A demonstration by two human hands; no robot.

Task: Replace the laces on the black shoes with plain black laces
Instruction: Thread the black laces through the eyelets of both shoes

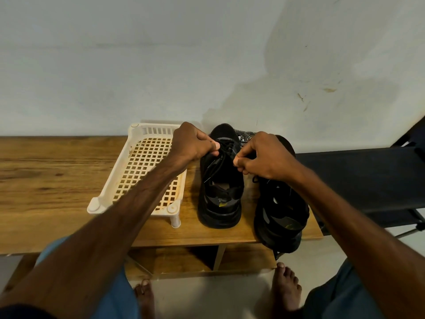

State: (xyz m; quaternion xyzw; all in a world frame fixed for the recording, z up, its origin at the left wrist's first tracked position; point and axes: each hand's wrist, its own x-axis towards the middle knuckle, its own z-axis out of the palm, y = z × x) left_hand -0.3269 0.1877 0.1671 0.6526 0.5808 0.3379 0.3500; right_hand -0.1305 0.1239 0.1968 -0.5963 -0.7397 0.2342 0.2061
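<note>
Two black shoes stand side by side on a wooden table, heels toward me. The left shoe point(220, 194) has a plain black lace point(224, 149) threaded across its upper part. My left hand point(192, 143) pinches the lace at the shoe's left side with thumb and forefinger. My right hand point(259, 155) pinches the lace's other end at the shoe's right side, fingers curled. The right shoe point(280, 210) stands partly under my right wrist, its heel reaching over the table's front edge. Behind the shoes lies a bundle of black-and-white patterned laces point(245, 138).
A white plastic lattice tray point(128, 166) on short legs stands left of the shoes. The wooden table point(46, 180) runs to the wall behind. A dark folding seat point(368, 178) is to the right. My bare feet rest on the floor below.
</note>
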